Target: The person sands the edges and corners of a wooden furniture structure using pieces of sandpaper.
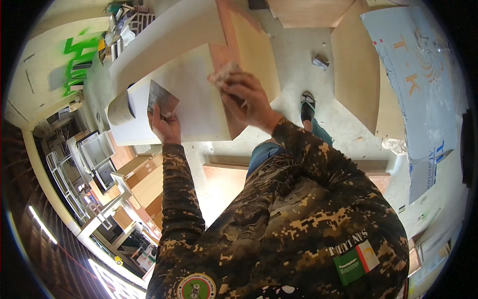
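Observation:
My left hand (166, 124) is closed on a thin, flat, dark grey rectangular plate (162, 97), scraper-like, held over the white panel of a box-shaped cabinet (191, 109). My right hand (249, 97) is at the cabinet's brown edge strip (219, 52). Its fingers close around a crumpled, pale wad (228, 73), blurred, perhaps a rag; its exact kind is not clear. The wad is close to or against the edge strip; I cannot tell which.
A curled sheet (121, 108) is at the panel's left end. A small dark block (320, 62) lies on the floor near my foot (307, 102). To the right are a pale wooden panel (356, 74) and a light blue sheet (413, 94). Wooden boxes (144, 182) stand lower left.

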Available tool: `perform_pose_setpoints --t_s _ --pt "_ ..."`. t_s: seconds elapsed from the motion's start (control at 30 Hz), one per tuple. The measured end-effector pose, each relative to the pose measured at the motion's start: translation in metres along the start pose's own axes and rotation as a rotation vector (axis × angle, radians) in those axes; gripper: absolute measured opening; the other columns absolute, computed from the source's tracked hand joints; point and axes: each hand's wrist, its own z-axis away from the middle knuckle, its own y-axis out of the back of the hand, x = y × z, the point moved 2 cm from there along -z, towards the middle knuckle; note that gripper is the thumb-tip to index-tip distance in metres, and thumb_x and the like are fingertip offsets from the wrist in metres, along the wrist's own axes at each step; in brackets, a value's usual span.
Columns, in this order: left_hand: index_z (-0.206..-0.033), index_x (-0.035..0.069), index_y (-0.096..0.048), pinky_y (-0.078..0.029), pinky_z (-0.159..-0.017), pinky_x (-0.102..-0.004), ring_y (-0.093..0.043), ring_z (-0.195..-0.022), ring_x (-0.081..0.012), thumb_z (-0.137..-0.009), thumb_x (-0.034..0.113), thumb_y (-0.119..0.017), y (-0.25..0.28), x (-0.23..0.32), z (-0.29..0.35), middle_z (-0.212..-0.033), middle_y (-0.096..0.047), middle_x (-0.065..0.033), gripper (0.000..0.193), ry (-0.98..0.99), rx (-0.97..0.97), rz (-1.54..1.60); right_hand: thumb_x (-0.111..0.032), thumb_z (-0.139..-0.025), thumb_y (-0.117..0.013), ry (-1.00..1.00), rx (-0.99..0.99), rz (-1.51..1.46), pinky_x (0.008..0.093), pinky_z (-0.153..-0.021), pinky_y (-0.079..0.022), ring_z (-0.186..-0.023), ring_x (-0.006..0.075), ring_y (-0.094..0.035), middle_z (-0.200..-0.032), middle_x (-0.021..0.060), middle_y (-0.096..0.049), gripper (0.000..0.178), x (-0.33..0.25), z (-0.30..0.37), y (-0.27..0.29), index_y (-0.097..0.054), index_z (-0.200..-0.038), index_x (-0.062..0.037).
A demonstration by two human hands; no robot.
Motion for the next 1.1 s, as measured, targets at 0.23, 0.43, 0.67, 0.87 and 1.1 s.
perform_pose_setpoints --t_s 0.23,0.43,0.67,0.87,1.1 --pt "-0.124 0.008 -0.050 -0.045 -0.057 -0.0263 -0.055 -0.077 -0.0137 -0.095 0.008 -0.060 -0.019 -0.002 0.004 -0.103 -0.060 -0.0049 0.031 -0.008 0.097 -0.028 -0.014 -0.089 -0.065 -0.323 -0.004 -0.319 0.0412 -0.092 -0.048 -0.104 0.0330 -0.062 -0.109 0.0144 -0.067 0.023 0.025 -0.033 0.023 -0.067 -0.110 -0.0048" --pt "-0.125 0.007 -0.049 -0.053 -0.068 -0.0275 -0.063 -0.092 -0.0176 -0.095 0.009 -0.060 -0.007 -0.002 0.000 -0.112 -0.062 -0.0076 0.033 -0.009 0.050 -0.046 -0.016 -0.099 -0.052 -0.240 -0.276 -0.135 0.0339 -0.095 -0.046 -0.106 0.0260 -0.060 -0.118 0.0148 -0.064 0.027 0.034 -0.055 0.024 -0.064 -0.117 0.0004" --pt "-0.122 0.007 -0.052 -0.055 -0.069 -0.0275 -0.064 -0.092 -0.0170 -0.095 0.009 -0.060 -0.003 -0.004 -0.004 -0.110 -0.063 -0.0068 0.028 -0.008 0.033 -0.052 -0.013 -0.095 -0.058 -0.238 -0.359 -0.183 0.0368 -0.094 -0.048 -0.107 0.0299 -0.061 -0.118 0.0155 -0.064 0.024 -0.001 -0.008 0.038 -0.067 -0.114 -0.0014" --pt "-0.120 0.008 -0.053 -0.050 -0.060 -0.0259 -0.063 -0.082 -0.0151 -0.095 0.009 -0.060 0.003 -0.005 -0.008 -0.103 -0.064 -0.0048 0.026 -0.026 0.044 -0.032 -0.011 -0.081 -0.073 -0.231 -0.017 -0.038 0.0408 -0.092 -0.045 -0.111 0.0296 -0.059 -0.115 0.0114 -0.066 0.024 0.004 -0.009 0.029 -0.069 -0.104 -0.0068" --pt "-0.120 0.008 -0.052 -0.050 -0.061 -0.0251 -0.062 -0.083 -0.0151 -0.094 0.010 -0.062 0.003 -0.003 -0.004 -0.105 -0.063 -0.0051 0.027 -0.020 0.062 -0.012 -0.010 -0.077 -0.075 0.027 -0.168 -0.069 0.0431 -0.095 -0.042 -0.107 0.0308 -0.059 -0.111 0.0085 -0.066 0.029 -0.034 0.047 0.018 -0.068 -0.106 -0.0097"
